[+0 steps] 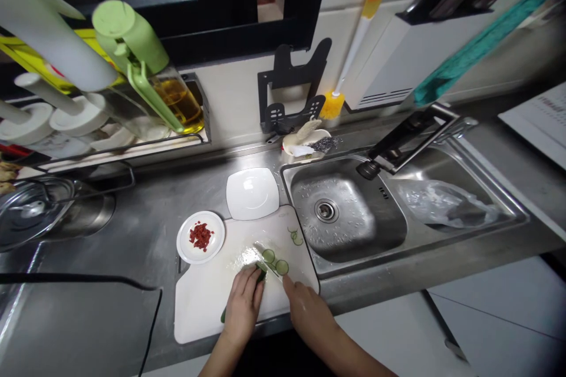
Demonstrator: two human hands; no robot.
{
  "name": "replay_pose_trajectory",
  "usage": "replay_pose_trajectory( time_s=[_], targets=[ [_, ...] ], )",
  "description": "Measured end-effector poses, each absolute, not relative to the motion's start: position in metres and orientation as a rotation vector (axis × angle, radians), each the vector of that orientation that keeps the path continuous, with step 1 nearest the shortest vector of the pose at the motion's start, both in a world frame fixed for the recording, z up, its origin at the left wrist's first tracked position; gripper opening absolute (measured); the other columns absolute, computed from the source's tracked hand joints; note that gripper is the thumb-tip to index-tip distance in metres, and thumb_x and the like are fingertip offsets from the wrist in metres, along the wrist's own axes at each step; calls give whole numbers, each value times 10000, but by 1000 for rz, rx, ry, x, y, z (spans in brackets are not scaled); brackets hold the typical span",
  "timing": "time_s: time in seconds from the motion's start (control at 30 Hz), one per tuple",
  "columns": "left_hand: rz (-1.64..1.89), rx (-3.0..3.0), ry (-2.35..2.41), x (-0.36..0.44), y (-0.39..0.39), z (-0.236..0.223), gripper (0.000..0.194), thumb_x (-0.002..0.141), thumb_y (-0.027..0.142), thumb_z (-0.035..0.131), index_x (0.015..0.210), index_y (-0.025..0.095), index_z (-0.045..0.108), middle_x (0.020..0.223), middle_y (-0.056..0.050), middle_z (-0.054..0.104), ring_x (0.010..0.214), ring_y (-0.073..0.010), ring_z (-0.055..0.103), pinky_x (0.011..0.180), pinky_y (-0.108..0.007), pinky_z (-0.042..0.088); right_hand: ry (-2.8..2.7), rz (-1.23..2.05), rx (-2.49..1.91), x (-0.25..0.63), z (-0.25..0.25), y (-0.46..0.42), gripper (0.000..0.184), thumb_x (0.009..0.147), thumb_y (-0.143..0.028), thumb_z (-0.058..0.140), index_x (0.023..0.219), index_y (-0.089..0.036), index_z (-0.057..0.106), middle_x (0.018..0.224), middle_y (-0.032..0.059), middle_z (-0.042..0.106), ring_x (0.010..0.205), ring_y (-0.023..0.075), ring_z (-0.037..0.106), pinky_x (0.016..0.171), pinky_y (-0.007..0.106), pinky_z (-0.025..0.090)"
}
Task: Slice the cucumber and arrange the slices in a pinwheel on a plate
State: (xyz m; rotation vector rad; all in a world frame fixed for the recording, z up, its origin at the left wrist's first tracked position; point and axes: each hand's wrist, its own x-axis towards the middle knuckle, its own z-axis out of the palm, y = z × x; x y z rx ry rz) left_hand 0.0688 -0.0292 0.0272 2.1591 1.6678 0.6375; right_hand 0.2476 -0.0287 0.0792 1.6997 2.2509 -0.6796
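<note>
My left hand (244,297) is closed over a dark green cucumber (223,314), pressing it on the white cutting board (198,306). One end of the cucumber shows below the hand and the cut end by my fingertips. In my right hand (307,309) is a knife (276,271), its handle hidden by the fist and its blade beside the cucumber's cut end. Round cucumber slices (282,267) lie along the blade's far side. Thin curved cucumber pieces (296,238) rest near the board's right edge.
A small plate of chopped red pieces (201,236) sits at the board's upper left. Behind the board is a square white plate (252,193). The sink (354,235) and black faucet (389,147) are on the right. A lidded pot (88,212) stands left, below an oil bottle (177,103).
</note>
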Motion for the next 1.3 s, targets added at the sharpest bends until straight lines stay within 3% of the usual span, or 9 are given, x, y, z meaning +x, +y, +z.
replay_pose_trajectory(
  time_s=[0.4, 0.87, 1.3],
  targets=[
    [689, 2171, 1662, 67, -28, 23, 254, 873, 217, 500, 1114, 185, 573, 1106, -85, 639, 1067, -197, 585, 942, -388, 504, 2108, -753, 1615, 252, 125, -38, 522, 791, 61, 323, 1208, -177, 528, 893, 70, 676, 770, 174, 645, 633, 216, 422],
    [700, 2165, 1649, 67, -27, 24, 252, 882, 230, 484, 1113, 187, 578, 1084, -90, 647, 1057, -203, 591, 940, -407, 503, 2086, -797, 1653, 250, 122, -35, 488, 773, 61, 327, 1138, -177, 547, 809, 79, 674, 699, 186, 652, 585, 224, 424],
    [681, 2168, 1656, 67, -27, 23, 241, 873, 213, 503, 1098, 174, 576, 1078, -82, 649, 1057, -194, 587, 960, -394, 487, 2103, -752, 1534, 248, 124, -25, 504, 780, 60, 340, 1196, -156, 526, 857, 88, 681, 751, 182, 651, 616, 213, 439]
  ],
)
